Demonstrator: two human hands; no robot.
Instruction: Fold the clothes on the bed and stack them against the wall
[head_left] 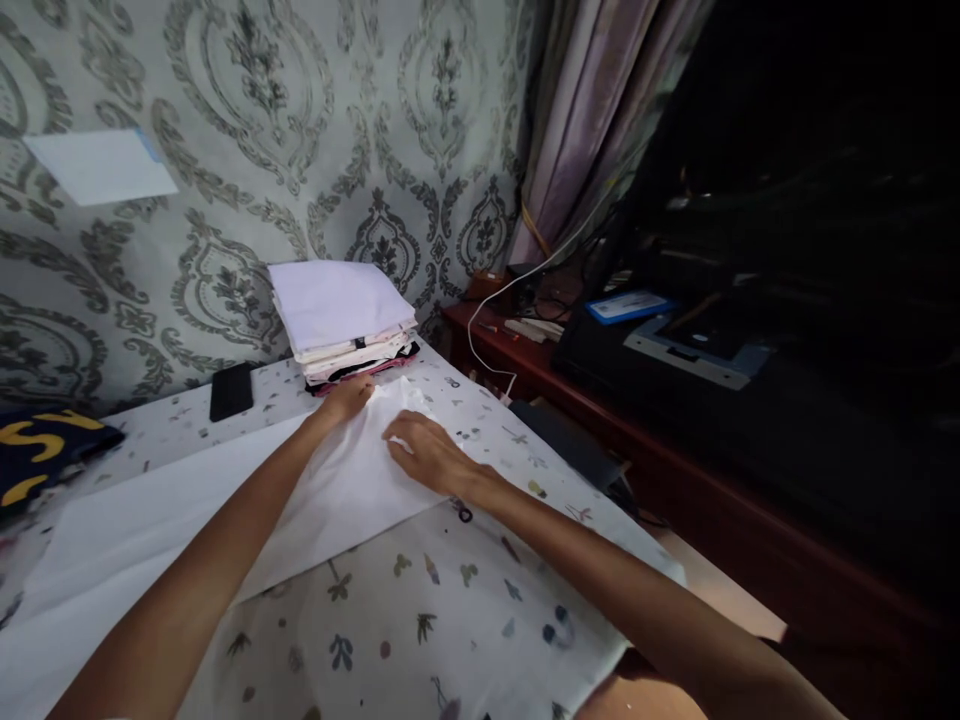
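A white cloth (330,530) lies spread over the bed, with rumpled folds at its far right end. My left hand (349,400) is closed on the cloth's far edge, close to a stack of folded clothes (341,305). Over the rumpled part rests my right hand (429,450), its fingers loosely bent and the thumb a little apart, touching the fabric. Part of the cloth is hidden beneath my left forearm.
A black phone (231,391) lies by the patterned wall. Dark clothing with yellow lettering (45,450) is at the left edge. On the right, a reddish wooden stand (540,365) carries a large dark screen (810,300), and a white cable (517,290) hangs there.
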